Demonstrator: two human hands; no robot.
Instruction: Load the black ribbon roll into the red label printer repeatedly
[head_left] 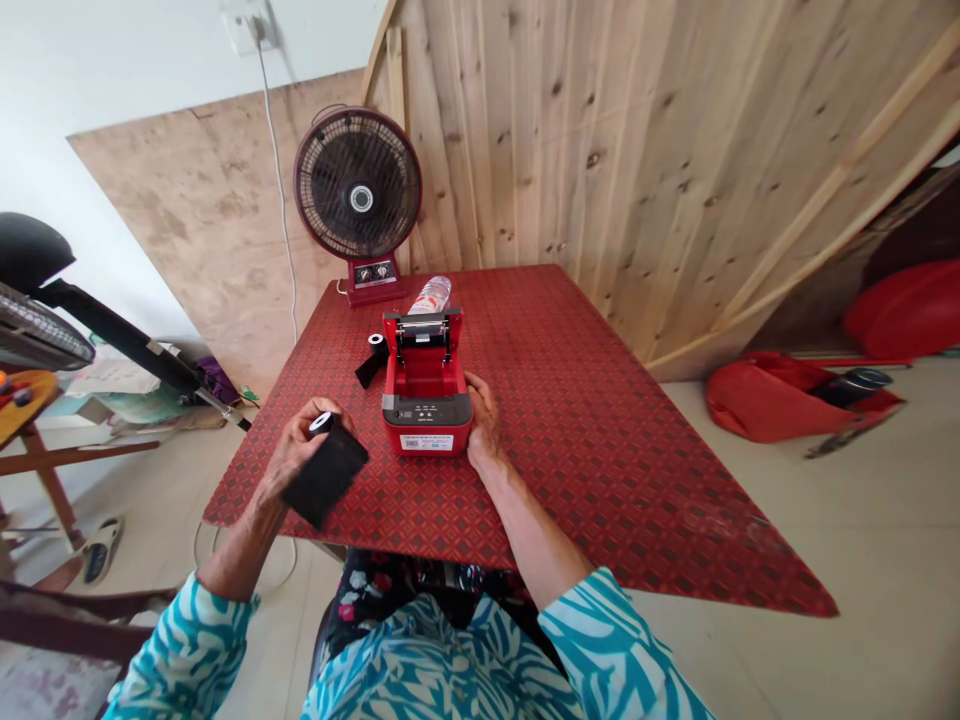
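Note:
A small red label printer (426, 395) stands open on the red patterned table (600, 430), its lid tipped up at the back. My right hand (482, 420) rests against the printer's right side, fingers curled along its edge. My left hand (300, 455) is closed on a black roll (326, 470) with a white core, held just above the table to the left of the printer. Behind the printer's left corner another black roll (373, 358) lies on the table with a loose strip trailing. A clear plastic bottle (430, 294) lies on its side behind the printer.
A dark red table fan (358, 200) stands at the table's far left, its cord running up the wall. A wooden plank wall rises behind. Red bags (780, 400) lie on the floor to the right. A stool and a sandal are on the left.

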